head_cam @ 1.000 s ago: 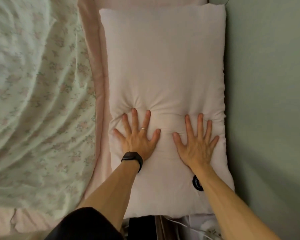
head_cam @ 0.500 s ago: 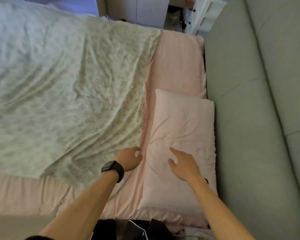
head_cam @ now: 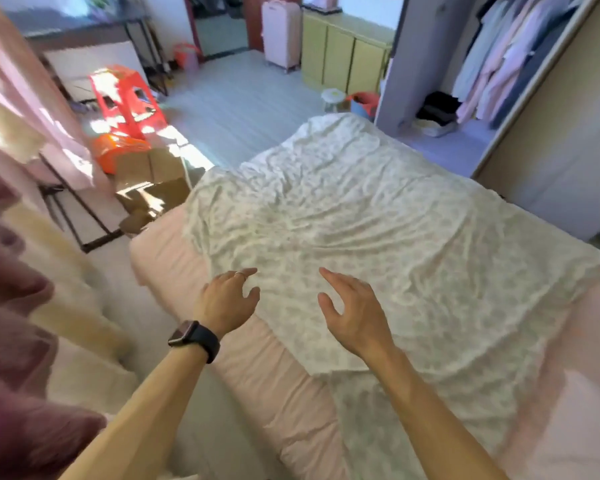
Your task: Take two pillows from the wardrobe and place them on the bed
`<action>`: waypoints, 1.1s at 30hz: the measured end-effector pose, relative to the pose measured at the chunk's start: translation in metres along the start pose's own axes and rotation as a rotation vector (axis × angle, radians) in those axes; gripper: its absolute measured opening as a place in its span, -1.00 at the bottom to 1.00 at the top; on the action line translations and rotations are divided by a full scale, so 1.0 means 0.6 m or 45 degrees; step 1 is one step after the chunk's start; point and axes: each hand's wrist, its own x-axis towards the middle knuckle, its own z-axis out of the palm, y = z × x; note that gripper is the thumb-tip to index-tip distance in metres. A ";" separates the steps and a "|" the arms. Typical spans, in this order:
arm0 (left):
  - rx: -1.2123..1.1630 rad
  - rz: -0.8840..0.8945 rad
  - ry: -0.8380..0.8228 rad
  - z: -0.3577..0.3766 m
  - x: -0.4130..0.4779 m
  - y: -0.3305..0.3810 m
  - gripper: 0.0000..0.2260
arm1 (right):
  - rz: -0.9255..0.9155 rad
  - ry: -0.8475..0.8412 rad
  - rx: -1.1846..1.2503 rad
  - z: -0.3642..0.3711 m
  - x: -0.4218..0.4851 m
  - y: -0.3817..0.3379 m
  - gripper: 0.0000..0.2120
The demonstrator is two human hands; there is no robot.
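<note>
One view only, head-worn, looking forward and steeply down across the pink-sheeted bed (head_cam: pixel 257 358) from close above its near edge. It faces the open wardrobe of hanging clothes (head_cam: pixel 506 57) at far right, wide-angle, edges bending and slightly blurred.

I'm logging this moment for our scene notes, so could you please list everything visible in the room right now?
bed: one, pink sheet, centre foreground
floral blanket: one, white-green, crumpled, spread over the bed
wardrobe: one, open, top right, light clothes hanging inside
suitcase: one, pale pink, upright by the far wall
cabinet: one, yellow-green, right of the suitcase
plastic stool: one, red, sunlit floor at left
cardboard boxes: brown, count unclear, beside the bed
small stool: one, white, beyond the bed
curtain: pink, far left
left hand: empty, black watch on the wrist
right hand: empty, fingers spread
</note>
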 end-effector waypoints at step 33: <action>-0.021 -0.624 0.727 -0.554 0.349 -0.630 -0.54 | -0.929 -0.187 0.049 0.415 0.722 -0.787 -0.53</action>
